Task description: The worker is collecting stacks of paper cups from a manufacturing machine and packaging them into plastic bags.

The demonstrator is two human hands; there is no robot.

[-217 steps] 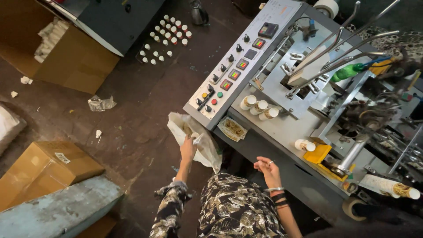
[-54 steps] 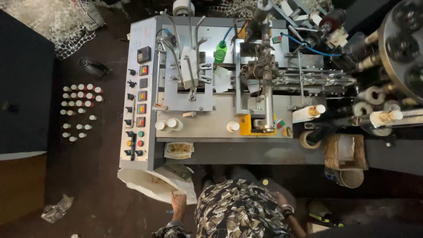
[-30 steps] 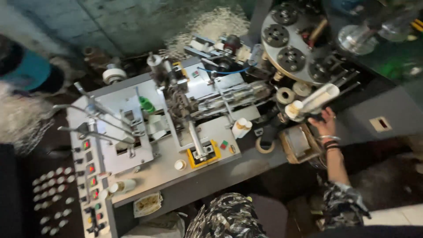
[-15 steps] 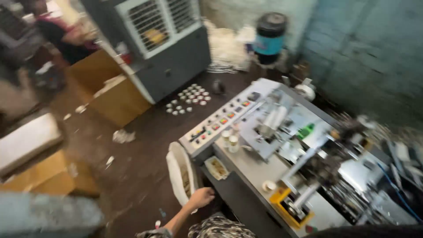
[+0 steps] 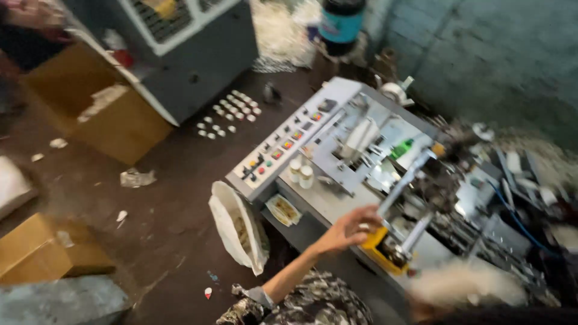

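My left hand [image 5: 349, 229] reaches up from the lower left, in a camouflage sleeve, with its fingers stretched out over the grey deck of the machine [image 5: 334, 201]. The fingertips lie just beside a yellow block [image 5: 376, 242] at the foot of a metal rod; nothing is held. A pale blurred shape [image 5: 466, 283] at the lower right hides my right hand, if it is there. Two small white cups [image 5: 301, 173] stand on the deck behind the slanted control panel [image 5: 282, 149] with coloured buttons.
A white sack [image 5: 232, 225] hangs open at the machine's near corner, next to a small tray [image 5: 283, 209]. Several small white cups [image 5: 229, 114] sit on the dark floor. Cardboard boxes [image 5: 42, 250] [image 5: 105, 117], a grey cabinet [image 5: 192, 57] and a blue drum [image 5: 340, 21] stand around.
The view has swung and moved closer to the machine. My left hand has gone from the sack's edge up to the machine deck by the yellow block.
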